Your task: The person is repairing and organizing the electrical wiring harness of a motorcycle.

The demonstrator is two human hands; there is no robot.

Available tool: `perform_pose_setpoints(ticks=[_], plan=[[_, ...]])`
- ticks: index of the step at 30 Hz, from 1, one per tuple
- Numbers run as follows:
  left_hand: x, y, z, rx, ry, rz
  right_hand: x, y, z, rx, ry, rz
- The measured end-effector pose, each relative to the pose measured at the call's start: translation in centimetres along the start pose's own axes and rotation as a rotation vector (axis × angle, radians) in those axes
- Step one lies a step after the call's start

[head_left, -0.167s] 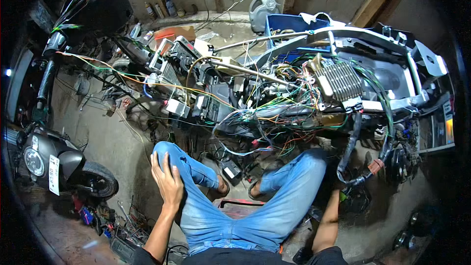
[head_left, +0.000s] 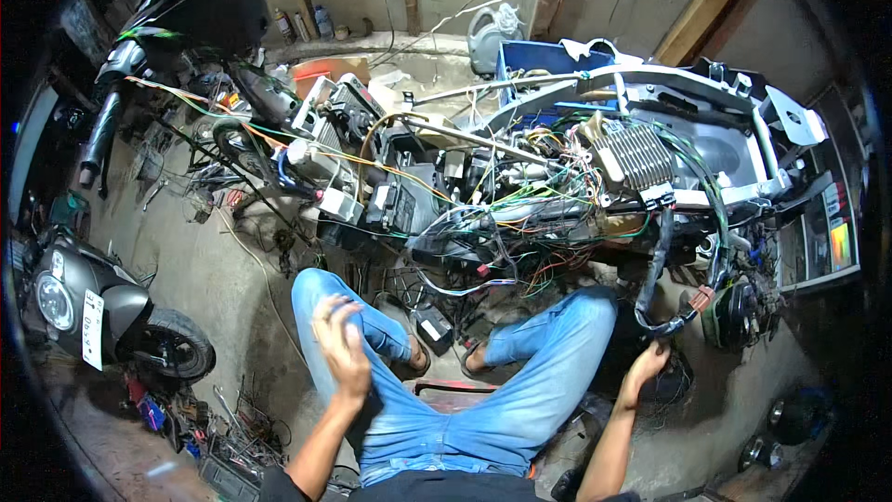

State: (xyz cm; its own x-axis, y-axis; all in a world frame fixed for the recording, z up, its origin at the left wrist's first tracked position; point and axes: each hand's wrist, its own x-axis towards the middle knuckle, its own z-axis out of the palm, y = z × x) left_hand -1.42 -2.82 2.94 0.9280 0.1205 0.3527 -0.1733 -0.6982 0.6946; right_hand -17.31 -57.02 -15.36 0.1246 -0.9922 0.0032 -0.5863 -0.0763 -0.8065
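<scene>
My left hand hovers over my left thigh, its fingers loosely bent and slightly apart, holding nothing I can see. My right hand is beyond my right knee, just below a looped black wiring harness with a reddish-brown connector. Its fingers look closed; whatever is in them is too small or hidden to name. The harness hangs from a stripped motorcycle frame in front of me. Upon the frame sit a finned metal unit and many tangled coloured wires.
A grey scooter front with a headlight stands at left. Loose parts and tools lie at lower left. Between my feet is a black box-shaped part. Behind the frame are a blue crate and a grey jug.
My left hand has lifted off my left knee and come inward, its fingers curling. My right hand has moved up into sight beside the harness. The view has shifted a little.
</scene>
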Motion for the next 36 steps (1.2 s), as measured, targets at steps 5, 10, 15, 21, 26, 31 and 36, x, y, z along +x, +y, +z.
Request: perform_pose_setpoints(ticks=[5,10,15,21,26,31,36], plan=[[-3.7,13.2,0.4,-1.417,-0.731,0.003,-11.4,-12.2,-4.6,0.158,-0.344,-0.313],[-1.7,29.1,-3.8,-2.572,-0.774,0.54,-20.0,-17.6,-3.9,-0.146,-0.532,-0.681],[-7.2,30.5,-3.8,-2.858,-1.408,-0.335,-24.1,-18.7,0.4,-0.575,-0.407,-0.792],[-8.2,31.5,-4.7,-2.86,-1.276,-0.447,-23.7,-19.7,-0.6,-0.621,-0.371,-0.779],[-7.6,30.9,-3.0,-2.812,-1.26,-0.414,-23.1,-18.3,-0.4,-0.59,-0.344,-0.749],[-7.4,29.0,-2.8,-2.703,-1.179,-0.465,-23.4,-18.5,-0.6,-0.584,-0.315,-0.772],[-6.3,27.0,-2.5,-2.613,-1.083,-0.459,-22.9,-18.9,-0.1,-0.518,-0.3,-0.769]])
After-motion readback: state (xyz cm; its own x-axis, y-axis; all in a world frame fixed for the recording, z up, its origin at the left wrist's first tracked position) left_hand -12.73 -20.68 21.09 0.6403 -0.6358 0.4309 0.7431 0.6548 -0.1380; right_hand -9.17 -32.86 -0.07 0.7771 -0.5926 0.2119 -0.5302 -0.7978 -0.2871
